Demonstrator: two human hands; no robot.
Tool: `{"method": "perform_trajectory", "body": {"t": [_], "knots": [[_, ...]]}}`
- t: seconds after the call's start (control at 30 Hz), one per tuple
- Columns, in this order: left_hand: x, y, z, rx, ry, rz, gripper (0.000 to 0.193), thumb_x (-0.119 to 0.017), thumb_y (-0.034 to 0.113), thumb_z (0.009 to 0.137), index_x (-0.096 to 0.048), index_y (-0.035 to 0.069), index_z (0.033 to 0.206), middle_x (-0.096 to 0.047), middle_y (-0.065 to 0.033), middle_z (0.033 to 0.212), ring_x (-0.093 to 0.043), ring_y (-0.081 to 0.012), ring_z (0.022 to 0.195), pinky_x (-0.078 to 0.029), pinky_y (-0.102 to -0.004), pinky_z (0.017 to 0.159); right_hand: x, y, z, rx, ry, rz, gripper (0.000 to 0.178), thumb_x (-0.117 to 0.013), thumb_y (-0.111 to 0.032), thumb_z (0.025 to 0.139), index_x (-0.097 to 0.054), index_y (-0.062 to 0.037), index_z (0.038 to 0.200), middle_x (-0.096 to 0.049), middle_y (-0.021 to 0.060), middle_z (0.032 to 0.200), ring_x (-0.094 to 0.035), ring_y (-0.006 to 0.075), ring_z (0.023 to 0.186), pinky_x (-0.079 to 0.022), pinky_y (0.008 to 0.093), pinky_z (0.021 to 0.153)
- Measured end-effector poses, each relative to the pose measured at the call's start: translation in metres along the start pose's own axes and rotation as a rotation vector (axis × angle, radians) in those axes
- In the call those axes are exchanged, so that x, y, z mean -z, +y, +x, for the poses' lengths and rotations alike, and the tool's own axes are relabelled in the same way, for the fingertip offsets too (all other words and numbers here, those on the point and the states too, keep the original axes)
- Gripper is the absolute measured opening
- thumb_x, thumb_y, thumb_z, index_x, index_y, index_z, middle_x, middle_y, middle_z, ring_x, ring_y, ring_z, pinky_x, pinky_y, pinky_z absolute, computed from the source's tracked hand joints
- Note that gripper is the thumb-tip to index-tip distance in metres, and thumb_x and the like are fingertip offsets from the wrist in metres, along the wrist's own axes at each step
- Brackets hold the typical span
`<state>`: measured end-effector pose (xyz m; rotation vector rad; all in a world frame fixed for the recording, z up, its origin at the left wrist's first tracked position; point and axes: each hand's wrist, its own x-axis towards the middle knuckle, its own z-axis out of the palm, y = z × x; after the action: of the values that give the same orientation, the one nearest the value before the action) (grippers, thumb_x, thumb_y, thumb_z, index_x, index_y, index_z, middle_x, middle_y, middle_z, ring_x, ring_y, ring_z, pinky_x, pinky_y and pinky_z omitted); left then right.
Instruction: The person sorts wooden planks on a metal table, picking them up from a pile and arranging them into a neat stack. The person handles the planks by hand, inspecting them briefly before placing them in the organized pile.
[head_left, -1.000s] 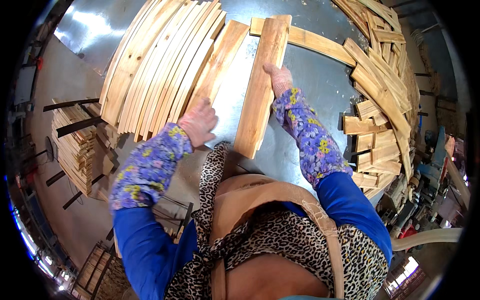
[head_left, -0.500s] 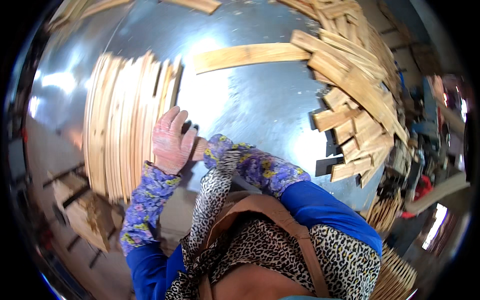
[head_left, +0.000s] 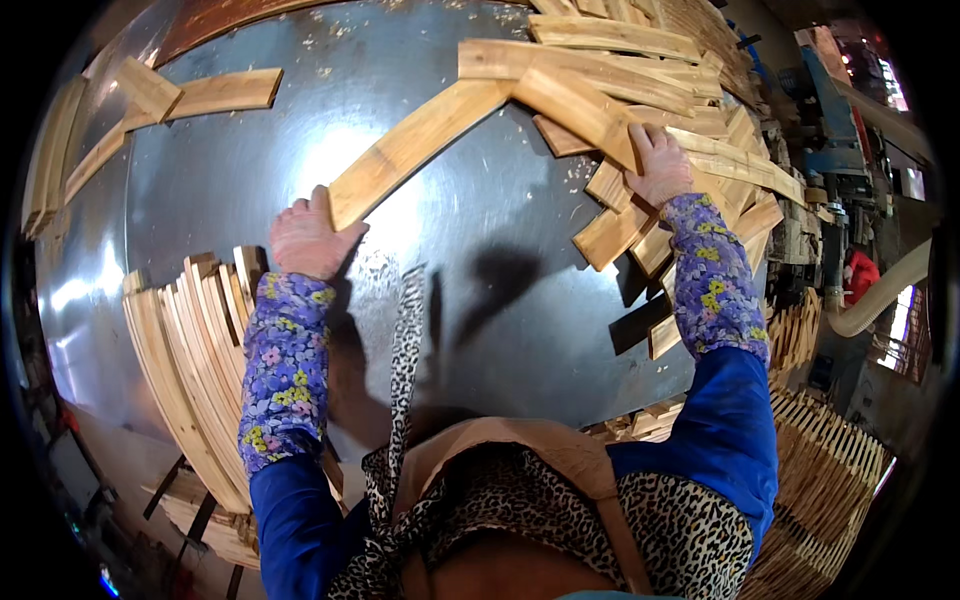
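Wooden board (head_left: 420, 150): my left hand (head_left: 307, 238), earlier beside the stacked boards (head_left: 190, 370), now grips its near end; my right hand (head_left: 660, 168) grasps another board (head_left: 575, 105) at the pile (head_left: 740, 160).

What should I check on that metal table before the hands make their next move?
1. Left hand at the near end of the long plank: ok.
2. Right hand at the near end of the angled board: ok.
3. Firm grip in both hands: cannot tell.
4. Long plank's far end clear of the angled board: not ok, they meet in view.
5. Heap neatly aligned: not ok, its pieces lie crisscrossed.
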<state>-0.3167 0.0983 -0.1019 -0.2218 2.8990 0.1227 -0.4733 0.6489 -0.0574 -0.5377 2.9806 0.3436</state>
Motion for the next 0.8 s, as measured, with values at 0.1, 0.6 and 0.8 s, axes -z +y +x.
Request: {"method": "perform_trajectory", "body": {"t": [0.1, 0.6, 0.8], "knots": [[0.024, 0.031, -0.043, 0.118, -0.419, -0.433, 0.094, -0.069, 0.079, 0.092, -0.067, 0.001, 0.144, -0.075, -0.0251, 0.132, -0.073, -0.0392, 0.123, -0.058, -0.0484, 0.102, 0.015, -0.044, 0.015, -0.122, 0.027, 0.092, 0.086, -0.079, -0.037, 0.089, -0.05, -0.0135, 0.167, -0.068, 0.0235, 0.141, -0.066, 0.0378, 0.127, -0.055, 0.0465, 0.11], [-0.086, 0.011, -0.306, 0.598, -0.187, -2.022, 0.058, -0.082, 0.032, 0.101, -0.066, -0.005, 0.142, -0.08, -0.0198, 0.12, -0.077, -0.0322, 0.104, -0.066, -0.0493, 0.092, -0.07, -0.417, -0.094, -0.033, -0.245, 1.938, 0.05, -0.066, -0.035, 0.104, -0.067, 0.0028, 0.136, -0.077, 0.0191, 0.117, -0.075, 0.0352, 0.107, -0.06, 0.0423, 0.099], [-0.019, -0.03, -0.385, 0.556, 0.224, -0.39, 0.041, -0.082, 0.036, 0.094, -0.073, 0.006, 0.121, -0.076, -0.0215, 0.105, -0.074, -0.0449, 0.092, -0.057, -0.0566, 0.08, 0.046, -0.532, -0.147, 0.251, -0.592, 1.058, 0.068, -0.049, -0.05, 0.111, -0.057, 0.0063, 0.149, -0.068, 0.035, 0.143, -0.062, 0.0498, 0.139, -0.049, 0.0508, 0.118]]}}
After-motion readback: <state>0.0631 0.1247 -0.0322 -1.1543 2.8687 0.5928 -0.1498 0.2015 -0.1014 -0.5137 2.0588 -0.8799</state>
